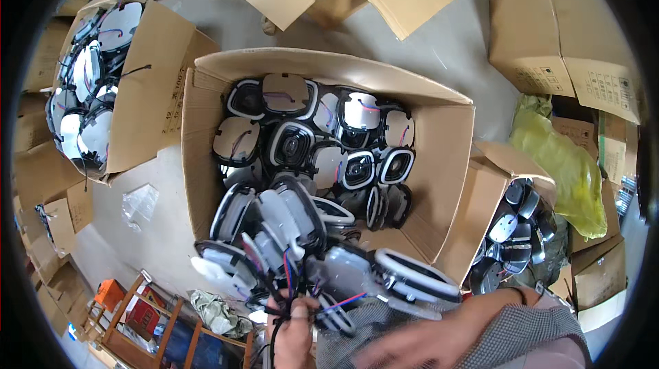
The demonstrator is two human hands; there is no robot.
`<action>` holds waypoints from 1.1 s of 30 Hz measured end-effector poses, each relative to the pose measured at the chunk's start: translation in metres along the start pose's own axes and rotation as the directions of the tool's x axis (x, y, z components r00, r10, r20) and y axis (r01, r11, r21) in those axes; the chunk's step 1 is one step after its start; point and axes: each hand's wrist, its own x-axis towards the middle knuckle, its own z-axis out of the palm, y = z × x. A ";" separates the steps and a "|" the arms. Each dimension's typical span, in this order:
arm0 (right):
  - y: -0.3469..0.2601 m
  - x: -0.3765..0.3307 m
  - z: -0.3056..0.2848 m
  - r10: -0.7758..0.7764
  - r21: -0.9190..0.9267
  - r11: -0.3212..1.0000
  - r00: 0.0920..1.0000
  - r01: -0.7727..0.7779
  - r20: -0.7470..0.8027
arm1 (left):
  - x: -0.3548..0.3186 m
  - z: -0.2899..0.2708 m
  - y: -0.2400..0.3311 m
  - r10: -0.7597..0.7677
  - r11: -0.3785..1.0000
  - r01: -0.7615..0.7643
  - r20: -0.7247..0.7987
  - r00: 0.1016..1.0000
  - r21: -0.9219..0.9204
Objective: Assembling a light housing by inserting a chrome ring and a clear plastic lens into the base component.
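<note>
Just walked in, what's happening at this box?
A person's left hand grips a bundle of wires attached to rounded black-and-white units at the near side of a large open cardboard box. The right hand is blurred nearby, its grip unclear. Similar units lie inside the box.

My left grip (292,333) bunches red, blue and black wires (287,269); their rounded black-and-silver units (283,214) splay, tilted variously.

right sleeve (532,328): grey, finely checked, loose | right wrist: thin dark band (524,295) | hands (292,335): bare
</note>
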 end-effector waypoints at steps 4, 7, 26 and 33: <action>-0.056 -0.034 -0.076 -0.273 0.413 0.896 0.938 0.166 0.215 | -0.021 -0.040 -0.004 0.024 0.994 -0.041 -0.163 0.986 -0.105; -0.028 -0.017 -0.089 0.281 0.203 0.960 0.657 -0.194 -0.700 | -0.057 -0.038 0.063 -0.194 0.981 0.191 -0.116 0.974 -0.034; 0.319 0.205 -0.218 0.046 -0.945 -0.313 0.996 0.092 0.082 | -0.106 -0.108 0.036 -0.101 0.985 0.015 -0.510 0.854 -0.170; 0.301 0.211 -0.221 0.112 -0.989 -0.138 0.993 0.055 0.039 | -0.105 -0.121 0.028 -0.079 0.982 0.002 -0.401 0.913 -0.188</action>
